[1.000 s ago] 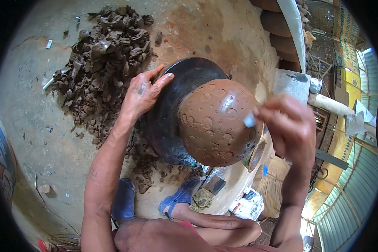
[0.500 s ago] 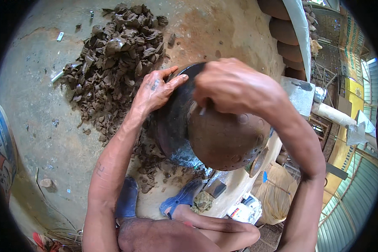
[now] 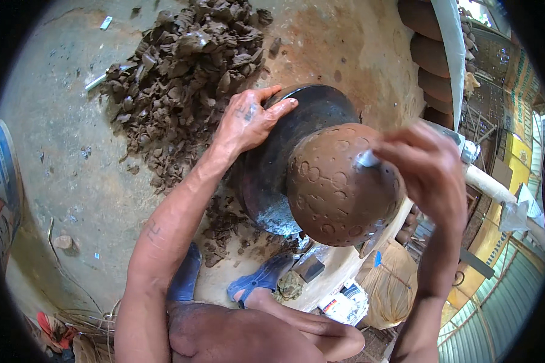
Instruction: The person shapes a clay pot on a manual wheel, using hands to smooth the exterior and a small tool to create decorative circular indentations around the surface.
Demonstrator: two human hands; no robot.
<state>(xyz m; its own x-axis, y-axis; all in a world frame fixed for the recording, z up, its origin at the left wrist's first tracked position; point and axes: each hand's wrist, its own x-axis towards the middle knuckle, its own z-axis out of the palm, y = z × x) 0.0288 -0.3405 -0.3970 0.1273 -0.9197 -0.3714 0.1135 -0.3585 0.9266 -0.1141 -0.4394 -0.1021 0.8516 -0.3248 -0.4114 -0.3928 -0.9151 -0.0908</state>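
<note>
A rounded brown clay pot (image 3: 321, 196) rests against a wide black bowl (image 3: 269, 151). Ring-shaped marks and small dents cover the pot's surface. My left hand (image 3: 251, 118) grips the bowl's rim at its upper left, thumb laid over the edge. On the pot's upper right, my right hand (image 3: 427, 163) is closed round a short whitish tool (image 3: 367, 158), tube-like in look. That tool's end is at the clay surface; motion blurs the hand, so contact is hard to judge.
A heap of dark clay scraps (image 3: 188, 78) lies on the floor at upper left. Several rounded brown pots (image 3: 430, 54) line the upper right beside a pale sheet. Near my sandalled feet (image 3: 263, 278) are a dark block (image 3: 310, 268) and a wrapped tan bundle (image 3: 390, 284).
My right hand has moved right and down across the pot with the tool, uncovering the ring marks. The left hand still holds the rim. The whole view has shifted slightly.
</note>
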